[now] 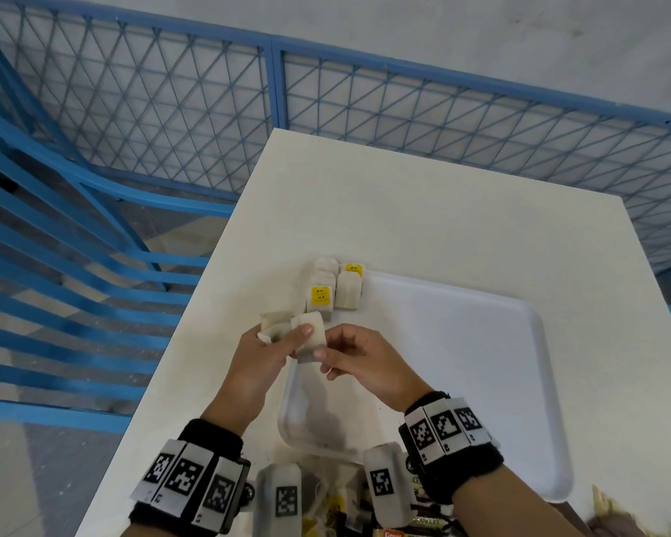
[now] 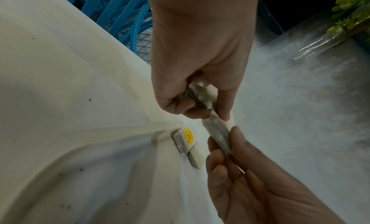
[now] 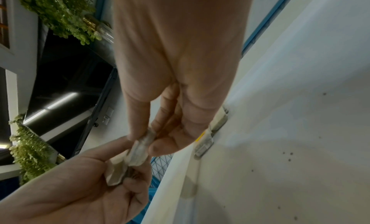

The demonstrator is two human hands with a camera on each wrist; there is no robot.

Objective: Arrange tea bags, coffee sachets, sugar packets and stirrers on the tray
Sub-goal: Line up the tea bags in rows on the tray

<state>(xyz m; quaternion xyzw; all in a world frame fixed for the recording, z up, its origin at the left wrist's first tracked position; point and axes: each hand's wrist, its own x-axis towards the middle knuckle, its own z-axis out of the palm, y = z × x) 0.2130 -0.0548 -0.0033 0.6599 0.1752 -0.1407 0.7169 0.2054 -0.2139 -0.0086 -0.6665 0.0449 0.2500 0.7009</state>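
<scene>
A white tray [image 1: 481, 343] lies on the white table [image 1: 403, 211]. A small stack of tea bags [image 1: 336, 290] with yellow tags sits in the tray's far left corner, also in the left wrist view [image 2: 189, 140] and the right wrist view [image 3: 206, 142]. Just in front of that stack, above the tray's left edge, my left hand [image 1: 287, 335] grips a bunch of tea bags [image 1: 274, 323]. Its thumb presses one white tea bag [image 1: 310, 339]. My right hand [image 1: 326, 362] pinches that same tea bag [image 2: 218, 132] by its lower end [image 3: 140, 149].
A heap of sachets and tagged tea bags [image 1: 403, 525] lies at the table's near edge, partly behind my wrists. Something pale and stick-like [image 1: 605, 505] shows at the bottom right. A blue mesh fence [image 1: 272, 83] surrounds the table, whose left edge is close to my left hand.
</scene>
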